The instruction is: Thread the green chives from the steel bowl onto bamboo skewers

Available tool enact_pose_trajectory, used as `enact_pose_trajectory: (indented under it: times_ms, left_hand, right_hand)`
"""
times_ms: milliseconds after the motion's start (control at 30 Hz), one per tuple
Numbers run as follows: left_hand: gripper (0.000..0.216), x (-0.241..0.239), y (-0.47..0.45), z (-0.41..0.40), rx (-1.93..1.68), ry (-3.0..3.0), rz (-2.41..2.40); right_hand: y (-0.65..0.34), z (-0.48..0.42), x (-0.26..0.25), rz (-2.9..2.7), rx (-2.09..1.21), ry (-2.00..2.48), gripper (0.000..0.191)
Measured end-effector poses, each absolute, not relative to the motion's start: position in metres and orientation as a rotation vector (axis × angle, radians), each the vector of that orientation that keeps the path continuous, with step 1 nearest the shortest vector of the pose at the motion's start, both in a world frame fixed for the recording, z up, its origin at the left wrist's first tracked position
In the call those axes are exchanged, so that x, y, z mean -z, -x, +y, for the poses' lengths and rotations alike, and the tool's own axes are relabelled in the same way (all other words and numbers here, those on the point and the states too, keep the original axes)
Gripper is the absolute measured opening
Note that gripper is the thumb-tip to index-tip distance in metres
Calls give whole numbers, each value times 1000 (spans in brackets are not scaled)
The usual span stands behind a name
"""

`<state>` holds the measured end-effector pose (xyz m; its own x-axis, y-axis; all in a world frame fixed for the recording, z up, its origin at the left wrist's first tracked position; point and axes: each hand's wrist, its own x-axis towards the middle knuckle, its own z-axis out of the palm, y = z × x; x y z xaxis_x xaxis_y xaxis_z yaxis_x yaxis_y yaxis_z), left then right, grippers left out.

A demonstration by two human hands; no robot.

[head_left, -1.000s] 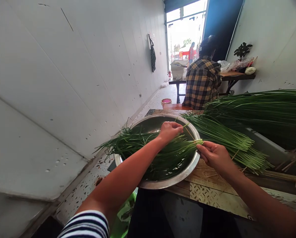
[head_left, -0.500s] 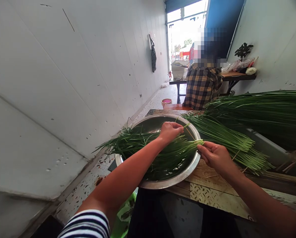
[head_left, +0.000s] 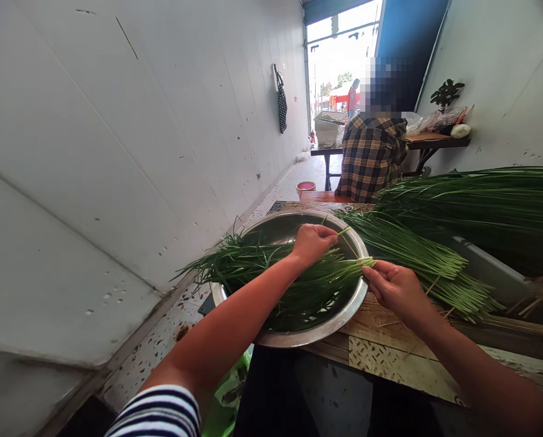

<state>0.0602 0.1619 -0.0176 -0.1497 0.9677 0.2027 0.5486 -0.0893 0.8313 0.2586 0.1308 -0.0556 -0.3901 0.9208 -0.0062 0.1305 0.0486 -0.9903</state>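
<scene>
Long green garlic chives (head_left: 235,255) lie across a wide metal basin (head_left: 305,340), their leafy ends hanging over its left rim. Above the basin, my left hand (head_left: 314,241) is closed in a pinch on a chive stalk (head_left: 343,231), whose pale tip sticks out past the fingers. At the basin's right rim my right hand (head_left: 390,282) pinches the pale ends of the chives between thumb and fingers. Just beyond my right hand, a bundle of chives (head_left: 417,252) rests on the wooden table, pale ends toward me.
A larger heap of chives (head_left: 476,188) lies at the right over a light-coloured bin (head_left: 490,258). Dry straw-like strips (head_left: 542,297) are beside it. A person in a plaid shirt (head_left: 369,155) sits ahead, facing away. A green plastic bag (head_left: 228,394) is under the basin.
Both hands and the chives stay almost in place. In the background, the seated person's upper body has shifted slightly, and a figure outside the doorway shows more fully.
</scene>
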Motion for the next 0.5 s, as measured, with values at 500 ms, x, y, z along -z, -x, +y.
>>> enact_pose_trajectory:
  times_ms: [500]
  left_hand:
    - [17,-2,-59,149,-803,-1846,1442]
  right_hand:
    - [-255,130,51,-1531,-1444,1052,39]
